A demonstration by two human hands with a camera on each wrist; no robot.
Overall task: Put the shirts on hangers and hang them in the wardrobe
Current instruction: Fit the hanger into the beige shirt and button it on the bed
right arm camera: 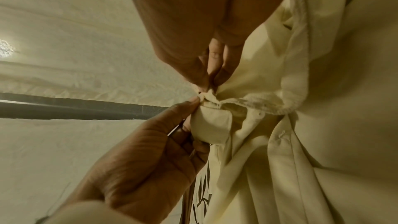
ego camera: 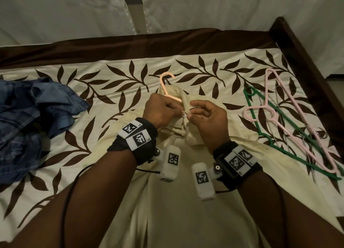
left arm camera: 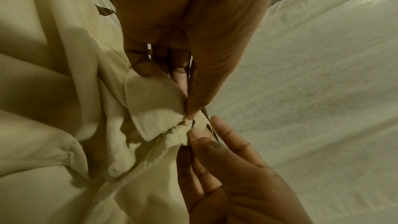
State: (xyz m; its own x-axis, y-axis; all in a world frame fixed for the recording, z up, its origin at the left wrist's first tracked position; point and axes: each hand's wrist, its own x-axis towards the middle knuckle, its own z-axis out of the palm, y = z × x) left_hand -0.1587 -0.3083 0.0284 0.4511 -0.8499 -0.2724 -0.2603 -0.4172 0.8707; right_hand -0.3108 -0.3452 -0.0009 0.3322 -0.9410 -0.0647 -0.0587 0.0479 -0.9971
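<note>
A cream shirt [ego camera: 167,201] lies spread on the leaf-print bedsheet [ego camera: 104,91], its body running toward me. A peach hanger [ego camera: 166,79] sits inside its collar, with the hook pointing away over the sheet. My left hand [ego camera: 175,112] pinches the left collar edge [left arm camera: 150,101] between thumb and fingers. My right hand [ego camera: 192,112] pinches the opposite collar edge [right arm camera: 215,98], right against the left. In both wrist views the fingertips meet at the top of the placket. A white button [left arm camera: 114,169] shows lower on the placket. The hanger's arms are hidden under the cloth.
A crumpled blue shirt [ego camera: 28,117] is heaped at the left of the bed. A green hanger [ego camera: 270,134], pink hangers [ego camera: 290,115] and thin wire ones lie at the right. The dark wooden bed frame [ego camera: 301,50] borders the right side, with a pale curtain [ego camera: 204,9] beyond the bed.
</note>
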